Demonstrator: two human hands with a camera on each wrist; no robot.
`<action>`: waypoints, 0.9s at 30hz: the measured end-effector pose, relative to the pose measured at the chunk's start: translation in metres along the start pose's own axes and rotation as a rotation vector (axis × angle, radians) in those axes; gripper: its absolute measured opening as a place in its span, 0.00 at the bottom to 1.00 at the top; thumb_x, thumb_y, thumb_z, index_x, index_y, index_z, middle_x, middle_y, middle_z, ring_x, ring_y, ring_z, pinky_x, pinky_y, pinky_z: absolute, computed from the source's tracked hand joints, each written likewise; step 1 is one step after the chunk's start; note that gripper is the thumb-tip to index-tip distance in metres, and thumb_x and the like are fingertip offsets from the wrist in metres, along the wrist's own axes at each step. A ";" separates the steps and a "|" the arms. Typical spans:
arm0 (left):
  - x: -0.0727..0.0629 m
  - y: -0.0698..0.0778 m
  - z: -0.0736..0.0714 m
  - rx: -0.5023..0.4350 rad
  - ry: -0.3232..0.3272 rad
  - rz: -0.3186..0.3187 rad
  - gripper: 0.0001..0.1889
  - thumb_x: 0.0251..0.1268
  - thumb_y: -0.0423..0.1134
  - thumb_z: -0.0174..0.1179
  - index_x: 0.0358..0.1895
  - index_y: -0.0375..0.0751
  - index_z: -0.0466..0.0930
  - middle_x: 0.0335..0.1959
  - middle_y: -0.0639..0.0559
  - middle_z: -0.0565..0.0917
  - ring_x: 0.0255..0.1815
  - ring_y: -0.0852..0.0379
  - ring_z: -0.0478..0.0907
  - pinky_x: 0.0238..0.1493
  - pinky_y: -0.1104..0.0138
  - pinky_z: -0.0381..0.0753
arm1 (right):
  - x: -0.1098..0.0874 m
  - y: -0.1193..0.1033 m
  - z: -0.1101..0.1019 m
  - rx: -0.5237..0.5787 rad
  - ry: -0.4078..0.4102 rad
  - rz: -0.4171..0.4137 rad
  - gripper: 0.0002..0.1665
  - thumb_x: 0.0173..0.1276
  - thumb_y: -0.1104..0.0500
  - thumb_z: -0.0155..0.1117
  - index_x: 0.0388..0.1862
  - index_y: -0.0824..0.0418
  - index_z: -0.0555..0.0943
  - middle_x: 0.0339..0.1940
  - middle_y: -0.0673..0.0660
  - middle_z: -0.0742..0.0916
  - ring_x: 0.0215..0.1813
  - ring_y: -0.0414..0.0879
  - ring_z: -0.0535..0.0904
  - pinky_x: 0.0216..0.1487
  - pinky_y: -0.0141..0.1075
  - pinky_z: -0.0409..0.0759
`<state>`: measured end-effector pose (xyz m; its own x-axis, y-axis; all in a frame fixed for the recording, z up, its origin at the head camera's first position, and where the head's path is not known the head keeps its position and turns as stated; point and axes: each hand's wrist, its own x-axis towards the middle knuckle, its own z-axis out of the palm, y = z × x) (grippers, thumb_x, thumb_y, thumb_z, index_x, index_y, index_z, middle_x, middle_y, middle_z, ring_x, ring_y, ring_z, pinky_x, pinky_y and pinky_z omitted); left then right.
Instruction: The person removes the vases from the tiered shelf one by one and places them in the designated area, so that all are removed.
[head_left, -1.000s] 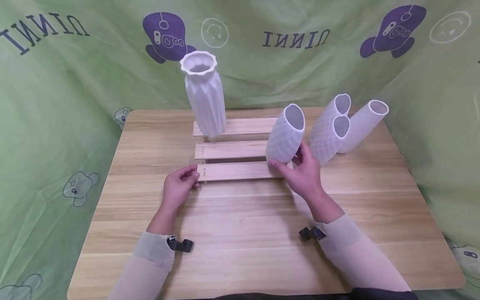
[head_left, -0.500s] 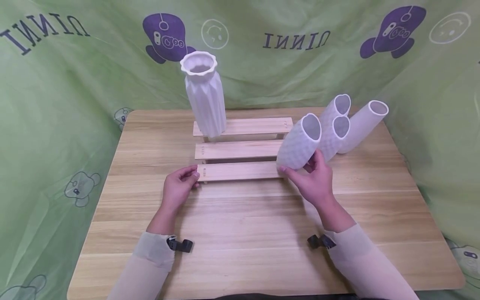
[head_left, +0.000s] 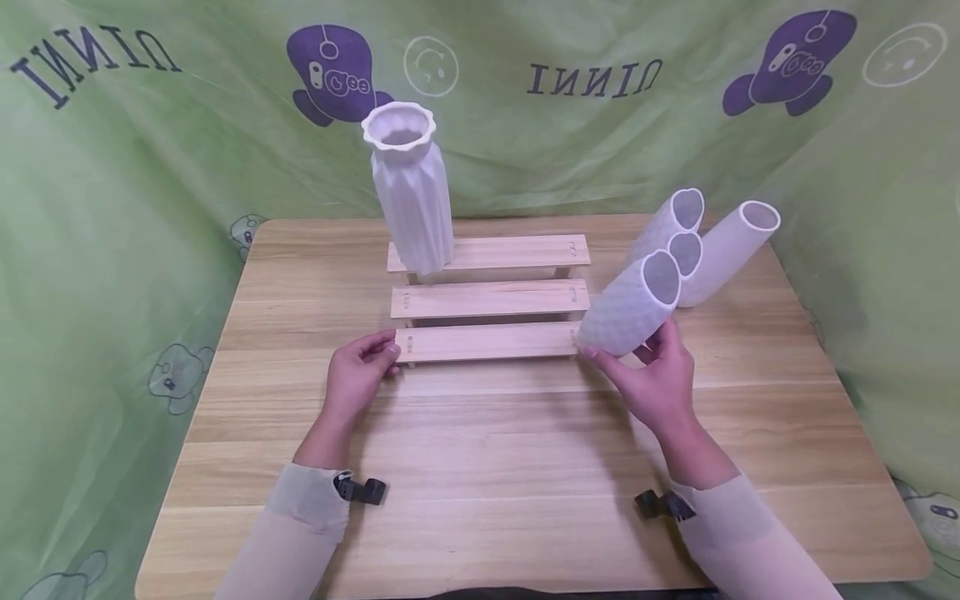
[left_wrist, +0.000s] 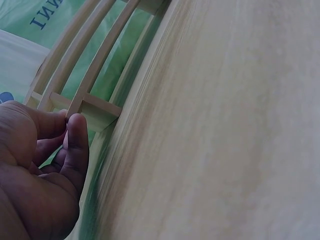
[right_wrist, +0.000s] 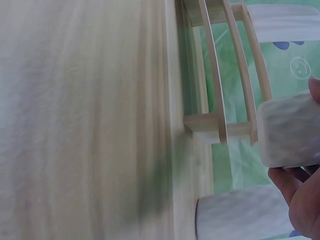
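A three-step wooden rack (head_left: 487,342) stands mid-table, with a tall white fluted vase (head_left: 412,200) at its upper left. My left hand (head_left: 358,375) pinches the left end of the lowest slat between thumb and fingers, also seen in the left wrist view at the slat's end (left_wrist: 75,105). Near the rack's right end, my right hand (head_left: 660,375) grips the lower part of a white dimpled vase (head_left: 626,310), its mouth tilted up and to the right. The right wrist view shows this vase's base (right_wrist: 290,131) raised above the table, beside the slat ends.
Behind the held vase stand another dimpled vase (head_left: 663,221), one with a heart-shaped mouth (head_left: 688,254), and a smoother slim vase (head_left: 727,250). Green printed cloth (head_left: 480,158) hangs around the wooden table (head_left: 480,467).
My right hand has carried the dimpled vase rightward and slightly toward me, off the rack's right end, uncovering the slats there. My left hand has stayed on the lowest slat.
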<state>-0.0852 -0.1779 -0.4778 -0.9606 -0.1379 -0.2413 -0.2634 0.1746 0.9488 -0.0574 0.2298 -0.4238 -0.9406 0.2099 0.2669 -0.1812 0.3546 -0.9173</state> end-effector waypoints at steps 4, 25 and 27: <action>0.000 0.001 0.000 0.001 0.002 -0.006 0.19 0.71 0.35 0.68 0.62 0.33 0.83 0.54 0.37 0.85 0.40 0.55 0.87 0.44 0.66 0.92 | -0.005 0.004 -0.006 -0.010 0.013 0.012 0.51 0.45 0.71 0.88 0.68 0.62 0.73 0.57 0.52 0.84 0.54 0.38 0.84 0.56 0.26 0.86; -0.002 0.004 0.001 -0.008 0.001 -0.006 0.19 0.71 0.33 0.68 0.62 0.31 0.82 0.52 0.36 0.86 0.38 0.58 0.87 0.42 0.65 0.93 | -0.022 0.016 -0.042 -0.049 0.106 0.087 0.52 0.47 0.72 0.86 0.70 0.58 0.72 0.58 0.50 0.82 0.53 0.40 0.84 0.55 0.24 0.85; -0.002 0.004 0.001 -0.010 0.002 -0.007 0.19 0.71 0.33 0.68 0.62 0.32 0.83 0.52 0.36 0.86 0.38 0.58 0.87 0.42 0.65 0.93 | -0.022 0.019 -0.045 -0.044 0.107 0.082 0.51 0.47 0.73 0.85 0.70 0.59 0.72 0.58 0.50 0.82 0.53 0.41 0.84 0.55 0.24 0.85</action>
<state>-0.0847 -0.1756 -0.4734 -0.9586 -0.1415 -0.2473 -0.2691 0.1642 0.9490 -0.0272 0.2726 -0.4335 -0.9152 0.3349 0.2240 -0.0902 0.3715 -0.9240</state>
